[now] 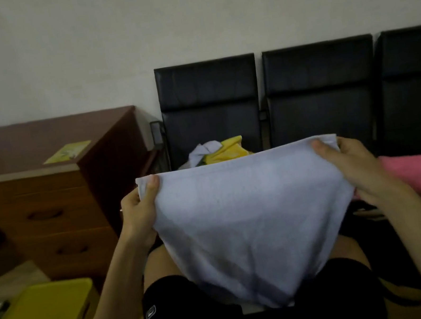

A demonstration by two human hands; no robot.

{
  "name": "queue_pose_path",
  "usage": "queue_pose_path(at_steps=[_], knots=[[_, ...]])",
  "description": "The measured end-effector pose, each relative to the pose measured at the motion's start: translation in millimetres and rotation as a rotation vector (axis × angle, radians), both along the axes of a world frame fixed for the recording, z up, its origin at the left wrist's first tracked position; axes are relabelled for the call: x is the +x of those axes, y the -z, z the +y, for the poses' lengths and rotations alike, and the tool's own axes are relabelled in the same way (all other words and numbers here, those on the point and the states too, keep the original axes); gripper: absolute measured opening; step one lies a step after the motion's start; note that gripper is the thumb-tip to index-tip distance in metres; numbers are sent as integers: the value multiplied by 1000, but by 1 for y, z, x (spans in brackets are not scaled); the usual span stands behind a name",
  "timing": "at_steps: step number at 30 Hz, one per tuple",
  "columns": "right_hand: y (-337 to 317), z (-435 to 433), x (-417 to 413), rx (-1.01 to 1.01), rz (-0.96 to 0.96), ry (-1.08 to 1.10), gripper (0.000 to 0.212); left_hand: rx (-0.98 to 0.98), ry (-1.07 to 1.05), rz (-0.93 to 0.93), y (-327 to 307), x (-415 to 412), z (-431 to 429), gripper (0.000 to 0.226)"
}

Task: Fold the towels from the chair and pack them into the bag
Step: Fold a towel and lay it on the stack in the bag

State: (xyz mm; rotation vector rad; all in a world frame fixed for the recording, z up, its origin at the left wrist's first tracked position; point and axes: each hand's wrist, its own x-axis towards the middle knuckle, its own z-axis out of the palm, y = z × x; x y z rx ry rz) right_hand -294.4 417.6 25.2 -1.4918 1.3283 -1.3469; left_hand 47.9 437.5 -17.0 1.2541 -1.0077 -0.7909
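White terry towel, soft and limp, hangs before the black padded chair; left hand and right hand pinch its top corners, the best grip points.

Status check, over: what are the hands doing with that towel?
Left hand, right hand: each pinching a top corner. White towel hangs spread between them. Nothing in the way.
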Motion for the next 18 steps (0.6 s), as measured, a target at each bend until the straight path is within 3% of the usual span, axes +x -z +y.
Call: queue_pose_path(at_steps=[3,7,12,18], knots=[[21,12,6,90,-190,102,18,26,-39,74,12,-14,10,20],[59,33,21,181,-326,209,23,79,-119,122,28,-32,23,20],[94,58,44,284,-409,353,55,134,-131,163,51,-44,36,19],[82,81,69,267,-335,224,25,167,-74,126,46,-69,48,28]])
